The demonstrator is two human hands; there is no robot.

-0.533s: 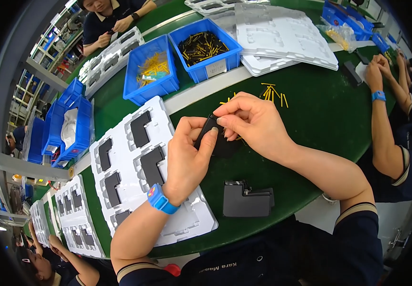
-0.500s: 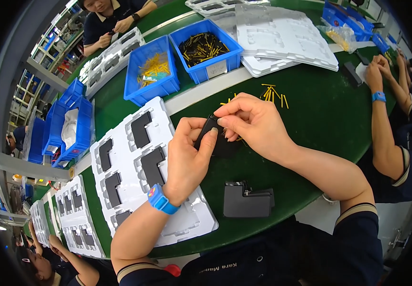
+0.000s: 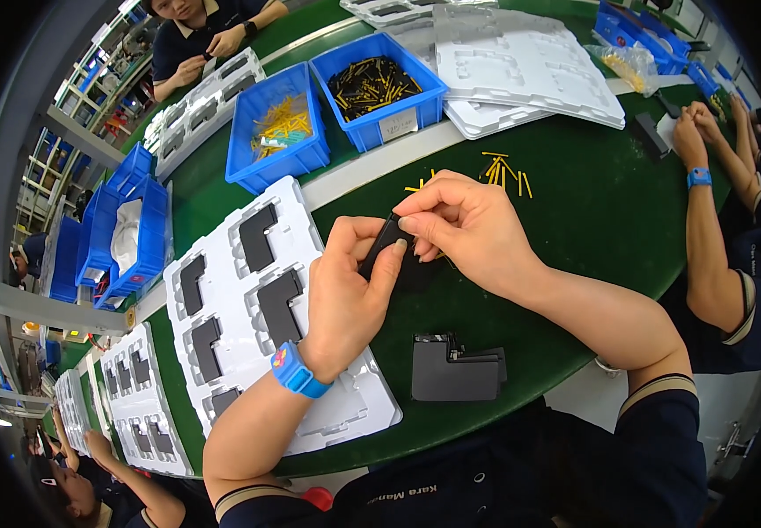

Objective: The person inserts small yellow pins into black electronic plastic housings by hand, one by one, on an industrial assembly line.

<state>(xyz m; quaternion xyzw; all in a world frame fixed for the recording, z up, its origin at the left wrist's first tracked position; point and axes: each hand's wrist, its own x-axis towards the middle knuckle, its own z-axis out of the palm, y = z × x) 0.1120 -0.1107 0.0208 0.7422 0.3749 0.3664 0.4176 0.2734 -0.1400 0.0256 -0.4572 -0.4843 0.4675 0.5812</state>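
barely shifted left hand (image 3: 346,295) curled round black piece (image 3: 386,235), right hand (image 3: 470,225) pinching its end

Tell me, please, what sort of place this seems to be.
Probably a factory assembly line: white trays hold matching L-shaped black parts, blue bins hold many small loose pieces, and several people work along the green table.

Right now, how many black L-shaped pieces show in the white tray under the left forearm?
5: in the white plastic tray, three black L-shaped pieces in the left column, two in the right; the left forearm may hide more.
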